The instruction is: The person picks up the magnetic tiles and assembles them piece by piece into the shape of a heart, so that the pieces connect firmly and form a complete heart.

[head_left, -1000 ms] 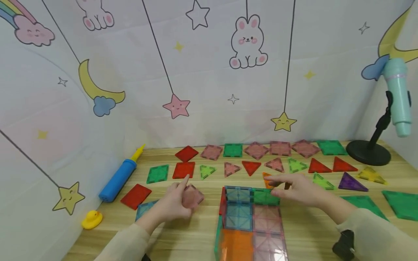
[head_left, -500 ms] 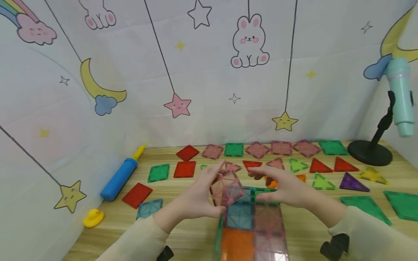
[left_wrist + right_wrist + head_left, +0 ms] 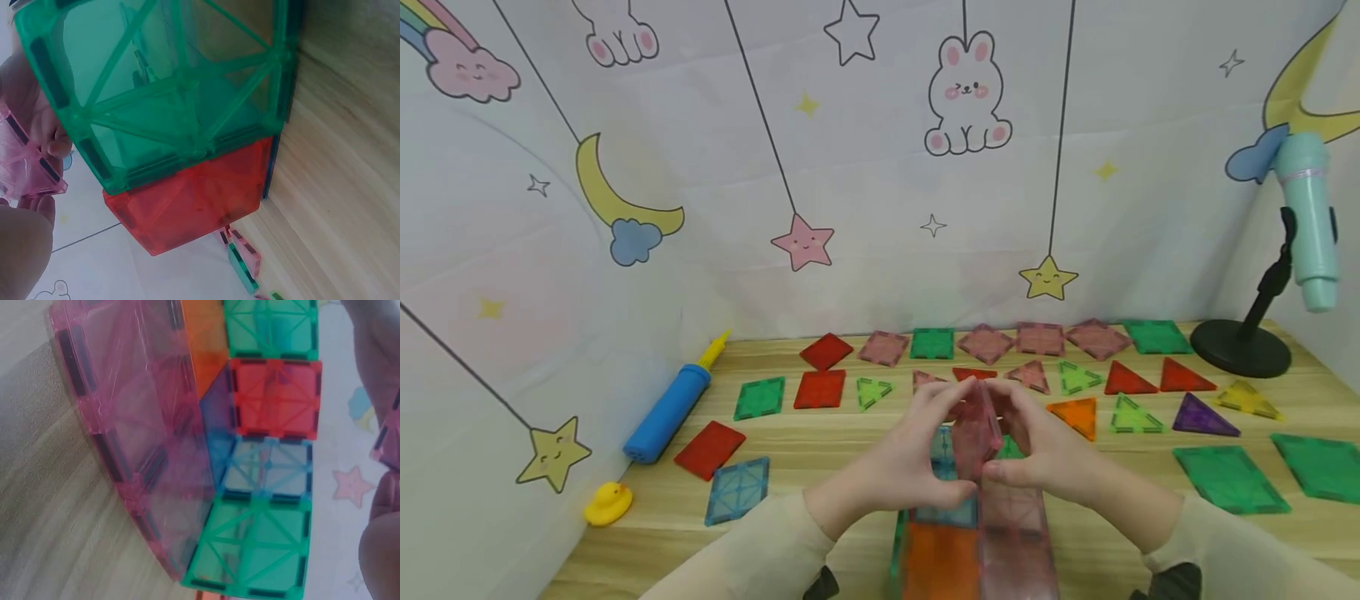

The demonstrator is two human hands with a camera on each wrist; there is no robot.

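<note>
Both hands meet above the tile box (image 3: 970,542) near the front edge of the tabletop (image 3: 820,442); the left hand (image 3: 910,462) and the right hand (image 3: 1045,454) pinch one pink square tile (image 3: 976,429) between curled fingers, and the tile stands almost upright over the far part of the box; the box has orange, blue, green, red and pink walls; loose tiles lie in rows toward the back edge, among them an orange triangle (image 3: 1075,413) just beside the right hand; a blue pump (image 3: 666,412) and a yellow duck (image 3: 607,504) lie near the left edge; a black stand (image 3: 1240,350) is at the back right corner.
</note>
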